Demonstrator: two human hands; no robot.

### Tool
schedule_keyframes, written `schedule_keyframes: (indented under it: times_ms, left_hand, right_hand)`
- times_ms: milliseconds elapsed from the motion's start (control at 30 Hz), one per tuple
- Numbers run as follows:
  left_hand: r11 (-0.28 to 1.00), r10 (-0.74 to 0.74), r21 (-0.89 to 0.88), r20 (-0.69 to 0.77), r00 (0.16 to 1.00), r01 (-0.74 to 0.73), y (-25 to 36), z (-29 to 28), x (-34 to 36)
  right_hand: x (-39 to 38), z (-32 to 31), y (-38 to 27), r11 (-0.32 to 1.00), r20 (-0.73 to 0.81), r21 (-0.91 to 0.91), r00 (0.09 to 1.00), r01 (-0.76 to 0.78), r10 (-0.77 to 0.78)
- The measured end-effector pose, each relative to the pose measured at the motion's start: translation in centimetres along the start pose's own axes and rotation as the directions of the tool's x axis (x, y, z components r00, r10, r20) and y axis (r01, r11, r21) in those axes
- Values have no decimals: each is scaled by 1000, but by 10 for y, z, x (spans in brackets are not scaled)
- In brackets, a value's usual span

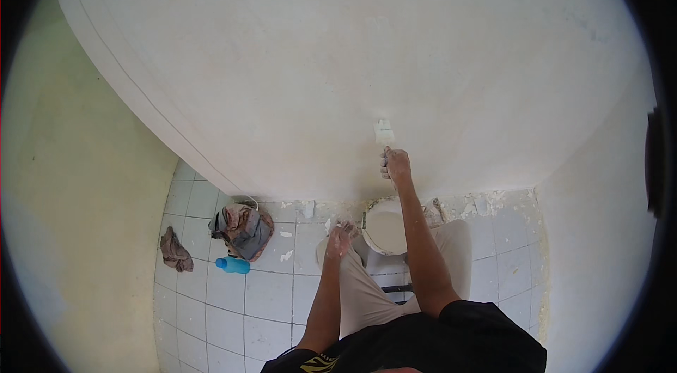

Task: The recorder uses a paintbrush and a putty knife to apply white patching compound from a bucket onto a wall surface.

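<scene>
The fingers (395, 163) of the right hand (397, 165) are curled tight around the handle of a small white-coated plastering blade (383, 133), whose flat end is pressed against the pale, chalky plastered wall (338, 63) just above the fist. The left hand (341, 237) hangs lower, near the knee of the beige trousers (367, 295), its fingers loosely bent and smeared with white paste; I cannot tell whether they grip anything. Just beside that hand, on the white tiled floor (268, 295) against the foot of the wall, stands a round white bucket (386, 226) of plaster, directly below the right forearm. Off to the left lie a crumpled grey and brown cloth bundle (242, 229), a blue plastic bottle (233, 265) on its side touching it, and a smaller brown rag (174, 250) further left.
</scene>
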State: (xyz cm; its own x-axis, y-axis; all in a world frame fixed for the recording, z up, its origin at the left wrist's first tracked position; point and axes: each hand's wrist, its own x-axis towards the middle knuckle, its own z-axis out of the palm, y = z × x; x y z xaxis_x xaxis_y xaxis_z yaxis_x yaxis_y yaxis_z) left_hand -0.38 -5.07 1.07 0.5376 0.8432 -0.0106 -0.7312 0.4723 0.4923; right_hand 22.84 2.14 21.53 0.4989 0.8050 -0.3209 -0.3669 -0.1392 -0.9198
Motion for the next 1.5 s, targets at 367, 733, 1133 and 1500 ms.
schedule_keyframes:
  times_ms: [367,733,1133,1500]
  left_hand:
    - [999,-31,18,-7,1000,31,-8,-14,5]
    - [995,-103,-3,-109,989,104,-3,6,12]
    - [994,-107,-5,-66,992,107,2,10,11]
    - [995,-102,-5,-106,989,102,0,10,13]
  right_hand:
    - [-43,66,-192,821,125,-38,818,569,-561]
    - [14,64,-104,814,2,-287,850,505,-526]
    - [7,18,-2,982,-13,-174,997,72,-75]
    - [-84,71,-272,713,131,35,705,700,-697]
